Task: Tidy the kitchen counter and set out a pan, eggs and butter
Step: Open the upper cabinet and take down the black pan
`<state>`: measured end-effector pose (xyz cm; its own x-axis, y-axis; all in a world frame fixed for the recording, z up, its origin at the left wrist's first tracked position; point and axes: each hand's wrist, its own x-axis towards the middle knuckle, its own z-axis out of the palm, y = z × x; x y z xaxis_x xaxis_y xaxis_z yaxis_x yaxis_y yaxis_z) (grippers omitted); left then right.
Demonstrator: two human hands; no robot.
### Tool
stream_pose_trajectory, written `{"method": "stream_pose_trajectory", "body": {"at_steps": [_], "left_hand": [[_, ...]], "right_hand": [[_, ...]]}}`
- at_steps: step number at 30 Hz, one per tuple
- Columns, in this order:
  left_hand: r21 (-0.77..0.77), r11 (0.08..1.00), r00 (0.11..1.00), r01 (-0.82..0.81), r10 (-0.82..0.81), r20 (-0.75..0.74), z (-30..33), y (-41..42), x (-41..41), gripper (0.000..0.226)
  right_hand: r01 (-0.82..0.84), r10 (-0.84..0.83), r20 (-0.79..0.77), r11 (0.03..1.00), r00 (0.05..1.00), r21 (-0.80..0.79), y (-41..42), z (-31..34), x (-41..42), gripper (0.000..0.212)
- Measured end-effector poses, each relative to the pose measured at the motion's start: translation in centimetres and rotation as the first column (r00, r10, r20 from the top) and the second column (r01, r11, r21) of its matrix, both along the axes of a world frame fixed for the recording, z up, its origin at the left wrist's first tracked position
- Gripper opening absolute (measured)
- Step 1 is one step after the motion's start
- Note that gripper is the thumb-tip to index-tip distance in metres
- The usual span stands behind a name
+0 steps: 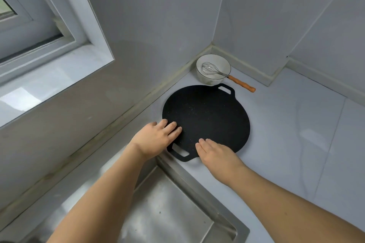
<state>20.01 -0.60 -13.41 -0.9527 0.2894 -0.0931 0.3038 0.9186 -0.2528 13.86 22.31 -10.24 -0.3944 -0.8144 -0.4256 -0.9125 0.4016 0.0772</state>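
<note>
black pan [207, 116] flat on counter [296, 124], left hand [156, 138] and right hand [217, 154] resting on it, fingers straight

A flat black pan [207, 118] with two loop handles lies on the pale worktop [296, 134], and both hands lie open on its near edge: the left hand [156, 138] with straight fingers on the rim beside the near handle, the right hand [217, 156] flat just to the other side of that handle. Just beyond the pan, in the corner by the wall, a white bowl [213, 69] holds a wire whisk [227, 75] whose wooden handle sticks out over the rim. A steel sink [177, 203] lies below the forearms, and a window [29, 25] is at the left.
</note>
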Motion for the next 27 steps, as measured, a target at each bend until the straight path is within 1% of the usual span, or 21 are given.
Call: {"method": "stream_pose_trajectory", "body": {"at_steps": [4,7,10,13,16,21,25,27], "left_hand": [[-0.005,0.999,0.999,0.044,-0.044,0.001,-0.7,-1.0,-0.8,0.062],[-0.005,1.0,0.998,0.023,-0.023,0.055,-0.9,-1.1,-1.0,0.064],[-0.018,1.0,0.994,0.0,0.002,0.111,-1.2,-0.8,-0.8,0.06],[-0.011,1.0,0.995,0.002,-0.001,0.102,-1.1,-0.7,-1.0,0.06],[-0.049,0.999,0.992,-0.014,0.02,0.121,-1.2,-0.5,-1.0,0.059],[-0.075,0.996,0.988,-0.038,0.048,0.148,-0.8,-0.1,-1.2,0.058],[-0.107,0.99,0.979,-0.096,0.113,0.171,-0.8,0.6,-1.0,0.058],[-0.094,0.989,0.972,-0.114,0.131,0.194,-0.2,1.5,-0.9,0.058]], "right_hand": [[0.008,-0.008,-0.007,1.0,1.0,0.025,-0.7,-0.5,0.0,0.074],[0.016,-0.016,0.001,1.0,1.0,0.022,-1.1,-1.0,0.1,0.073],[0.037,-0.037,0.01,0.999,0.999,0.018,-1.3,-1.5,0.4,0.073],[0.066,-0.066,0.023,0.998,0.998,0.004,-1.1,-1.8,0.8,0.073],[0.096,-0.096,0.028,0.995,0.995,-0.006,-1.0,-2.1,0.9,0.071],[0.119,-0.118,0.041,0.993,0.992,-0.022,-1.1,-2.9,0.7,0.059],[0.162,-0.159,0.079,0.986,0.984,-0.035,-1.1,-1.9,0.0,0.036],[0.198,-0.191,0.098,0.979,0.977,-0.057,-0.6,-0.7,-0.4,0.038]]}}
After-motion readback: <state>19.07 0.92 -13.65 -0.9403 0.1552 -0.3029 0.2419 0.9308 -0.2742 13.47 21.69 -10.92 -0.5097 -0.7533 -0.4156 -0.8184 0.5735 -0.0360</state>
